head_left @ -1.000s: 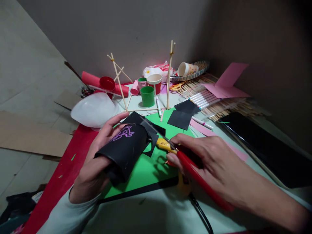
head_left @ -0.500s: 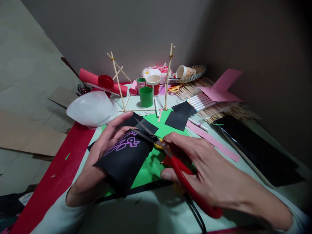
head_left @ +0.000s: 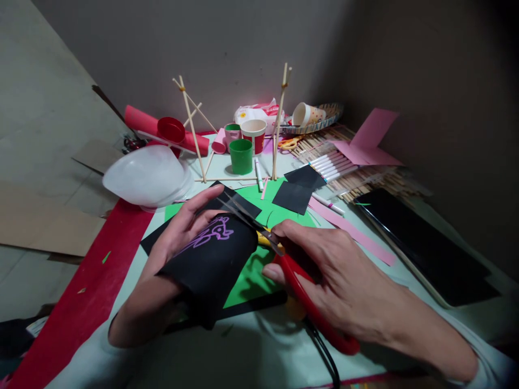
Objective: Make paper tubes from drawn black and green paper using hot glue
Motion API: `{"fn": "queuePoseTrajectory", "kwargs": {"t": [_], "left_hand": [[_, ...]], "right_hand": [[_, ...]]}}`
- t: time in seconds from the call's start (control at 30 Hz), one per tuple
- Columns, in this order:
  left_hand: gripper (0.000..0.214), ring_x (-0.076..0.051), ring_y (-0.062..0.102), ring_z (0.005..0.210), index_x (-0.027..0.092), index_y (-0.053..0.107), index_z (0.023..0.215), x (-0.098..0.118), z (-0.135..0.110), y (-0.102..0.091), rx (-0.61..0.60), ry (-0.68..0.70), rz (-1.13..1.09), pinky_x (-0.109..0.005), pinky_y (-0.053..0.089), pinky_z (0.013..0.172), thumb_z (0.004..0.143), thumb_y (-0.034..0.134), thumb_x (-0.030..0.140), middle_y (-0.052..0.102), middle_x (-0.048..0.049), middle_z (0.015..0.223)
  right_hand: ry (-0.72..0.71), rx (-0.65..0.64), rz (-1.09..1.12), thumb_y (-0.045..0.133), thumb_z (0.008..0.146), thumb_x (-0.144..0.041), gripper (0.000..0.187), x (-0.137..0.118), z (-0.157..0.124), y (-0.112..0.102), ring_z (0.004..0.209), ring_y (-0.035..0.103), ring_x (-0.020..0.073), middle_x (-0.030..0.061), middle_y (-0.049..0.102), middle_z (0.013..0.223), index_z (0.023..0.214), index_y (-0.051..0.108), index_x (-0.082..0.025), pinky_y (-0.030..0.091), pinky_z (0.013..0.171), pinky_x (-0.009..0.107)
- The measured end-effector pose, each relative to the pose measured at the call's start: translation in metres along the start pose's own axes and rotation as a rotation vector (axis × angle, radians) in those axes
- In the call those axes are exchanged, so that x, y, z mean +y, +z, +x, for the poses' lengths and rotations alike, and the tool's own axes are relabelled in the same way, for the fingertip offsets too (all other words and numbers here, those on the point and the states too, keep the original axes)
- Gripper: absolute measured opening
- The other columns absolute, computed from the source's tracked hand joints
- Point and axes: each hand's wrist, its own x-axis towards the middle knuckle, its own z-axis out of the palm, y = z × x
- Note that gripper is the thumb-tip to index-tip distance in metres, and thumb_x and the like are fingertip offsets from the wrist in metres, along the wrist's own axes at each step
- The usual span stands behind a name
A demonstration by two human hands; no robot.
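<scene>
My left hand [head_left: 178, 237] grips a curved sheet of black paper [head_left: 211, 256] with a purple drawing [head_left: 211, 232] on it, fingers closed over its upper edge. My right hand [head_left: 336, 275] holds red-handled scissors [head_left: 284, 259]; their blades [head_left: 243, 216] are slightly apart and meet the black paper's top edge beside the drawing. Both hands hover over a green sheet [head_left: 251, 275] lying on the table.
A white plastic bowl-like shape [head_left: 146, 175], a red paper strip [head_left: 81, 281], a green cup [head_left: 240, 156] and other cups, two stick tripods [head_left: 190, 129], black paper squares [head_left: 298, 189], markers [head_left: 332, 165], pink paper [head_left: 365, 140], a dark tablet [head_left: 421, 237] and a black cable [head_left: 324, 356] crowd the table.
The scissor blades moved from the paper's right side up to its top edge by the drawing. A loose black flap that hung at the right a second ago is gone from the sheet.
</scene>
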Motion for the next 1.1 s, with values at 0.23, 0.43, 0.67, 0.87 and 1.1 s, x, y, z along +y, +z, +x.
{"fn": "queuePoseTrajectory", "kwargs": {"t": [0.23, 0.43, 0.67, 0.87, 1.1], "left_hand": [[0.044, -0.018, 0.075, 0.101, 0.034, 0.073, 0.127, -0.002, -0.003, 0.003, 0.027, -0.012, -0.032, -0.016, 0.057, 0.086, 0.086, 0.078, 0.050, 0.079, 0.0018, 0.108], [0.047, -0.019, 0.074, 0.109, 0.035, 0.067, 0.137, 0.001, -0.003, -0.007, -0.098, 0.064, 0.010, -0.020, 0.057, 0.094, 0.090, 0.075, 0.036, 0.076, -0.0011, 0.115], [0.053, -0.014, 0.073, 0.100, 0.039, 0.059, 0.143, 0.008, 0.000, -0.016, -0.149, 0.016, 0.041, -0.014, 0.058, 0.087, 0.092, 0.072, 0.043, 0.075, -0.0002, 0.115], [0.059, -0.017, 0.076, 0.105, 0.043, 0.058, 0.146, 0.008, 0.007, -0.031, -0.251, 0.129, 0.290, -0.016, 0.058, 0.087, 0.090, 0.076, 0.036, 0.077, 0.0012, 0.115], [0.069, -0.023, 0.075, 0.108, 0.042, 0.048, 0.153, 0.010, 0.004, -0.031, -0.329, 0.139, 0.213, -0.026, 0.060, 0.092, 0.090, 0.075, 0.041, 0.075, -0.0016, 0.122]], "right_hand": [[0.010, -0.042, -0.084, 0.051, 0.104, -0.041, 0.023, 0.003, -0.002, -0.002, 0.056, 0.040, 0.0118, -0.0060, 0.053, 0.068, 0.088, 0.051, -0.024, 0.031, 0.055, 0.028], [-0.056, -0.034, -0.151, 0.052, 0.103, -0.033, 0.016, 0.008, -0.002, -0.003, 0.054, 0.039, 0.0123, -0.0053, 0.053, 0.065, 0.090, 0.056, -0.023, 0.030, 0.054, 0.029], [-0.102, -0.031, -0.141, 0.055, 0.100, -0.027, 0.011, 0.011, -0.003, -0.004, 0.051, 0.042, 0.0111, -0.0050, 0.056, 0.064, 0.096, 0.064, -0.022, 0.031, 0.052, 0.028], [-0.099, -0.002, -0.103, 0.058, 0.101, -0.031, 0.013, 0.011, -0.004, -0.004, 0.050, 0.040, 0.0096, -0.0064, 0.053, 0.062, 0.093, 0.064, -0.022, 0.031, 0.050, 0.026], [-0.019, 0.042, -0.093, 0.063, 0.096, -0.064, 0.045, 0.006, 0.000, -0.010, 0.056, 0.044, 0.0112, -0.0063, 0.053, 0.066, 0.081, 0.049, -0.023, 0.033, 0.051, 0.026]]}}
